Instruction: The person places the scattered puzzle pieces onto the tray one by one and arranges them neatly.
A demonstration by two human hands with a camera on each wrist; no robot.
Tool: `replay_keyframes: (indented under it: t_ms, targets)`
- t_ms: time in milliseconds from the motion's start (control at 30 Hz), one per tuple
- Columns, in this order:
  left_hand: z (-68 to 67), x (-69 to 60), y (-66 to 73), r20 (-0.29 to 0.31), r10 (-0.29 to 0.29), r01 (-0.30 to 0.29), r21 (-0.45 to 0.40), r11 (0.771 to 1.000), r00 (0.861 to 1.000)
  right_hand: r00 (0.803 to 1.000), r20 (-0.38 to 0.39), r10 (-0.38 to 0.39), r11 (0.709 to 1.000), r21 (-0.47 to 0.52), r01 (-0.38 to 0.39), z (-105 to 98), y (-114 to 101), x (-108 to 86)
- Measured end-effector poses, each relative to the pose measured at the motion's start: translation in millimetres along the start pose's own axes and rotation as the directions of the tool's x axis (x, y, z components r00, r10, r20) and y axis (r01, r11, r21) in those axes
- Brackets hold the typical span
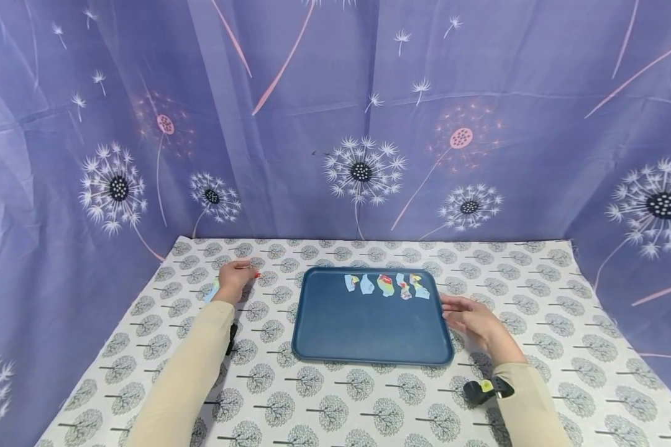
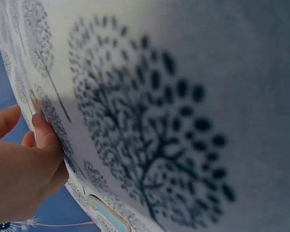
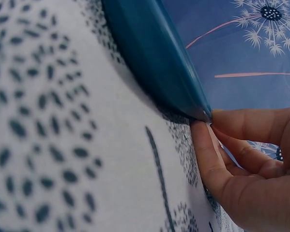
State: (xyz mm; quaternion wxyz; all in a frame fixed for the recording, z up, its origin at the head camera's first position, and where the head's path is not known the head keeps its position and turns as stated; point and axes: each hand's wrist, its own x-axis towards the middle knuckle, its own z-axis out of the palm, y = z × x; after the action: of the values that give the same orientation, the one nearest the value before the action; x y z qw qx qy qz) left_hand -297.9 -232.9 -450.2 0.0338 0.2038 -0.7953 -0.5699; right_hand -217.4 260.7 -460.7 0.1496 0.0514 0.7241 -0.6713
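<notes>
A dark blue tray (image 1: 369,338) lies on the table with several irregular flat puzzle pieces (image 1: 386,285) in a row near its far edge. My right hand (image 1: 475,320) pinches the tray's right rim, and the right wrist view shows thumb and fingers meeting at the rim (image 3: 159,58). To the left of the tray my left hand (image 1: 236,280) is low over the table, with a small red puzzle piece (image 1: 257,274) at its fingertips, mostly hidden. A light blue piece (image 1: 211,290) lies beside that hand; the left wrist view shows a pale-blue piece with a wooden edge (image 2: 108,212).
The table wears a white cloth (image 1: 279,410) printed with grey trees. A purple curtain (image 1: 291,186) with dandelions hangs behind the table and along both sides. A black wrist strap (image 1: 489,390) is on the right wrist.
</notes>
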Motion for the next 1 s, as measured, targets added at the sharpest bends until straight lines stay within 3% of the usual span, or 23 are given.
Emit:
replay_keyframes:
  t_ms: [533, 1000]
  targets:
    - [5.1, 1.8, -2.7, -0.001, 0.001, -0.001, 0.143, 0.990, 1.000, 1.000, -0.023, 0.016, 0.999, -0.032, -0.017, -0.3, 2.9, 1.8]
    - [4.1, -1.2, 0.9, -0.013, 0.017, -0.014, 0.188, 0.982, 1.000, 1.000, -0.005, 0.005, 0.999, -0.044, -0.005, -0.6, 2.3, 0.4]
